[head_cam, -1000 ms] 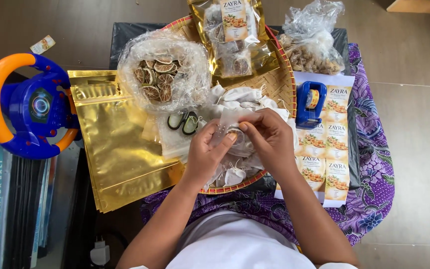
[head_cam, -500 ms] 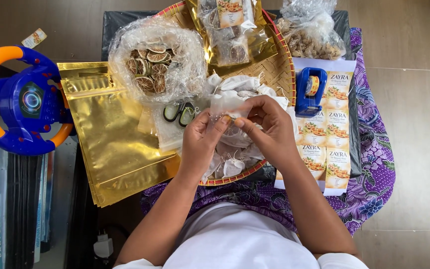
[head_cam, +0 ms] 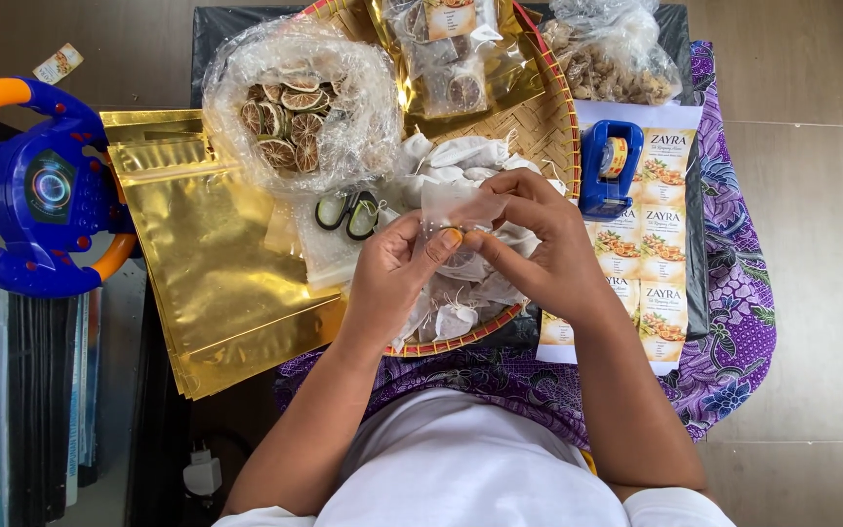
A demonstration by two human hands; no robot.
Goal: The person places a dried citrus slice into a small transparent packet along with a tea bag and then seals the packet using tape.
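My left hand [head_cam: 397, 268] and my right hand [head_cam: 537, 249] meet over a round woven tray [head_cam: 550, 127]. Together they pinch a small translucent white sachet [head_cam: 456, 207] by its upper part, thumbs and fingertips closed on it. Under the hands lies a heap of similar small white sachets [head_cam: 461, 156], several with thin strings. Left of the hands, a clear plastic bag of dried citrus slices [head_cam: 290, 112] rests on the tray's edge. Scissors with dark green handles [head_cam: 348, 213] lie just beside my left hand.
A stack of gold foil pouches [head_cam: 212, 259] lies to the left, beside a blue and orange toy steering wheel [head_cam: 31, 185]. A blue tape dispenser [head_cam: 610, 166] stands on a sheet of printed labels [head_cam: 661, 254]. Filled packets [head_cam: 451, 54] and another clear bag [head_cam: 617, 59] sit farther back.
Both hands have stayed on the sachet, with the fingers shifting slightly along its top. The camera view has drifted a little.
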